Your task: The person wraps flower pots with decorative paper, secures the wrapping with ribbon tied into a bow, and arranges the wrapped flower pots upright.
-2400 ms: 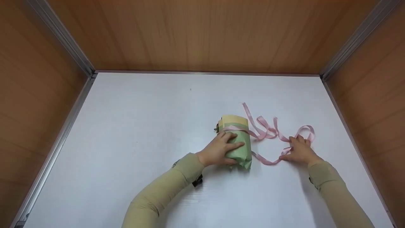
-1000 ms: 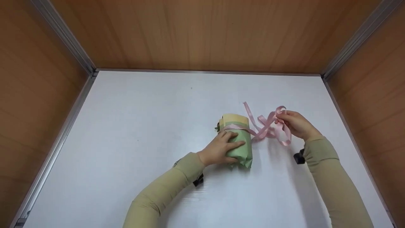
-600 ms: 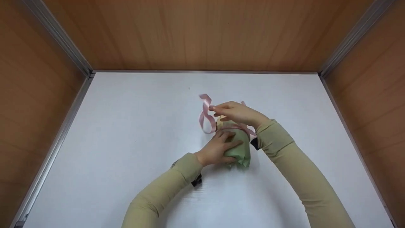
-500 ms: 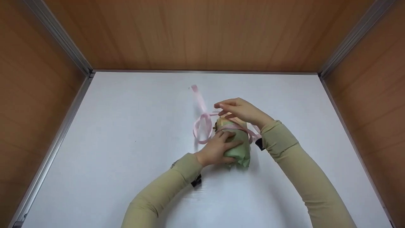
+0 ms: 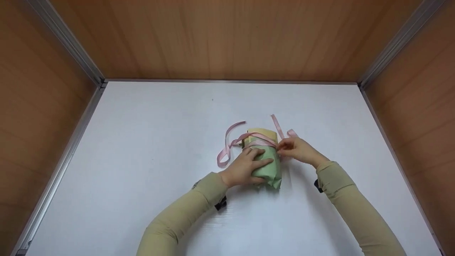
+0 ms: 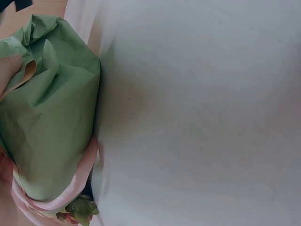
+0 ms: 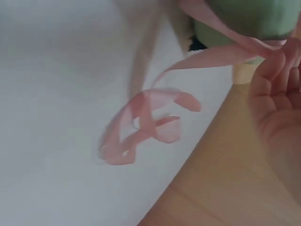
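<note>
A bouquet (image 5: pixel 268 170) wrapped in green paper with a yellow upper edge lies on the white table. A reddish bud with green leaves (image 6: pixel 81 210) shows at its mouth in the left wrist view. Pink ribbon (image 5: pixel 259 143) circles the wrap, and another length crosses above it, its loose end (image 5: pixel 223 156) curling on the table to the left. My left hand (image 5: pixel 243 168) rests on the wrap, fingers spread. At the wrap's right edge, my right hand (image 5: pixel 298 151) pinches the ribbon (image 7: pixel 216 57); the exact hold between the fingertips is partly hidden.
More ribbon ends (image 5: pixel 277 126) lie behind and to the right of the bouquet. Wooden panels (image 5: pixel 227 42) with metal edging enclose the table (image 5: pixel 160 117) at the back and sides. A small dark device (image 5: pixel 221 203) sits under the left wrist.
My right hand has carried a bunched length of ribbon leftward over the bouquet and released it on the left. It has then come back to the right edge. My left hand has stayed put.
</note>
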`<action>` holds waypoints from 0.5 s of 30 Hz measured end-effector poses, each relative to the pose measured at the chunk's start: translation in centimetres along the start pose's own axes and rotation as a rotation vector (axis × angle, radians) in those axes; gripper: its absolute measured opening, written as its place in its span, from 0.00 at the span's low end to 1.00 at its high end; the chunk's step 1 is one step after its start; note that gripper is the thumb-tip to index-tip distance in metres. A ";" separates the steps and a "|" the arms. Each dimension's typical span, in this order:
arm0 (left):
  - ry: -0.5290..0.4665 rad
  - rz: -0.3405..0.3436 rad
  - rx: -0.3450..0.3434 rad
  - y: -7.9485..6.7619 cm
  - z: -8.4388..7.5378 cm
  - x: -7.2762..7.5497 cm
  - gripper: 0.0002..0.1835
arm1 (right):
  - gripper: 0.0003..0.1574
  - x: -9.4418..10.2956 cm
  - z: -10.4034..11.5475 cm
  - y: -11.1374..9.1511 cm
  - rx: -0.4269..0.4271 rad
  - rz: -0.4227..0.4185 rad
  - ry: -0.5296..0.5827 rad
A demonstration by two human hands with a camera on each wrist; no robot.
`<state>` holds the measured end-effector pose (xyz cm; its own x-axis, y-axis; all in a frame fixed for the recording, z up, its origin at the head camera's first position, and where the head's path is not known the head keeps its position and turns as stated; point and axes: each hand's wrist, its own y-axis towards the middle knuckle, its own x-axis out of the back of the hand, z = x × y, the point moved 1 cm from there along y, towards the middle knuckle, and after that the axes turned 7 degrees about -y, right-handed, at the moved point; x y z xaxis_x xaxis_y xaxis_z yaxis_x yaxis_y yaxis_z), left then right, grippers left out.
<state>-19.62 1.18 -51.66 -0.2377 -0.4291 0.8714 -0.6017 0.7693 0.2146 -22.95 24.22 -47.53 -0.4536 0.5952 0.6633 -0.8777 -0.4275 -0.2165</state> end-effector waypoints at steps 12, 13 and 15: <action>0.033 -0.027 -0.053 0.4 0.4 0.2 0.36 | 0.41 -2.2 -1.6 -1.8 0.195 0.089 -0.108; 0.037 -0.026 -0.056 0.4 0.4 0.2 0.36 | 0.41 -2.3 -1.6 -1.7 0.198 0.079 -0.121; 0.044 -0.027 -0.061 0.5 0.5 0.2 0.37 | 0.40 -2.6 -1.6 -1.7 0.208 0.060 -0.131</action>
<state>-20.34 1.26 -51.63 -0.1876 -0.4301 0.8830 -0.5592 0.7859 0.2640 -20.51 24.56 -50.01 -0.4676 0.4771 0.7442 -0.7930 -0.5983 -0.1147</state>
